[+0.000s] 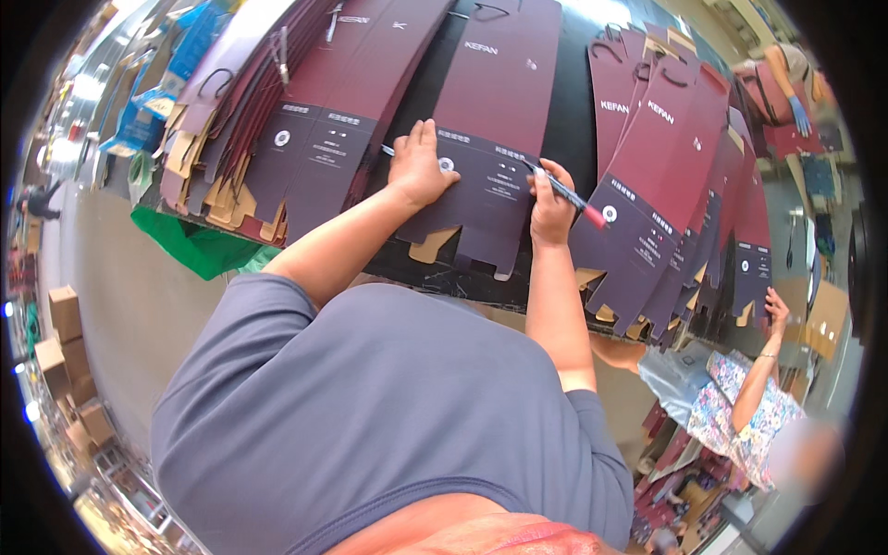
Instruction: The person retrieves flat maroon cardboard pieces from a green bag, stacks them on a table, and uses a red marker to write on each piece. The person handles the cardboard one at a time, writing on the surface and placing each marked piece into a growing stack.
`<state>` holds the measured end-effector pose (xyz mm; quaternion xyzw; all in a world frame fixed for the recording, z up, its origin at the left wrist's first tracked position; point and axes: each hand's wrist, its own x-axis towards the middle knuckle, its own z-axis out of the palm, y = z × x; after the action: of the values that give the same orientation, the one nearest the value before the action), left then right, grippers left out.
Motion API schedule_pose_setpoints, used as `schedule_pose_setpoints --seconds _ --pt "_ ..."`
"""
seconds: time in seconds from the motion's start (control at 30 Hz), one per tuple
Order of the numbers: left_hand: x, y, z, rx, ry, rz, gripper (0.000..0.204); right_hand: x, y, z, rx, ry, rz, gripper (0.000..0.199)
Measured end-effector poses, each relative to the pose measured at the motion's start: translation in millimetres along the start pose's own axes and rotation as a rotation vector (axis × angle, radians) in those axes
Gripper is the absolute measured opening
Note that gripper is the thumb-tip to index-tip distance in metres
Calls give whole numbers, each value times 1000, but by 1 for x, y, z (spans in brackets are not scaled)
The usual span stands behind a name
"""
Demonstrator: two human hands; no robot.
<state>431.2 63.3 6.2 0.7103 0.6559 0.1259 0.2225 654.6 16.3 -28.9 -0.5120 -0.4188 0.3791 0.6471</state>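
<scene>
A flat, unfolded cardboard carton [481, 199], maroon above and dark purple below, lies in front of me with pale print on it. My left hand [421, 166] rests on its left side, fingers stretched out over the surface, near a round white label. In my right hand [552, 208] is a marker pen [573, 197] with a dark barrel and a red end. The pen's tip points up and left at the carton's right edge; whether it touches cannot be made out.
Flat cartons of the same kind lie stacked at left [324, 139] and fanned out at right [647, 185] on the dark table [569, 92]. A green bag [190, 245] hangs at the left edge. A co-worker in a flowered top [740, 398] reaches to the right end; another's blue-gloved hand [798, 116] works beyond.
</scene>
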Motion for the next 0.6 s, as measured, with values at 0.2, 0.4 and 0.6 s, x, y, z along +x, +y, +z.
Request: schedule_pose_setpoints --seconds 0.2,0.4,0.6 --pt "5 -15 8 -72 6 108 86 -1 22 -9 -235 -52 -61 12" --pt "3 -15 6 -89 6 112 83 2 26 -8 -353 -40 -116 16" --pt "3 -17 5 -68 -17 87 84 3 27 -6 -436 -60 -163 16"
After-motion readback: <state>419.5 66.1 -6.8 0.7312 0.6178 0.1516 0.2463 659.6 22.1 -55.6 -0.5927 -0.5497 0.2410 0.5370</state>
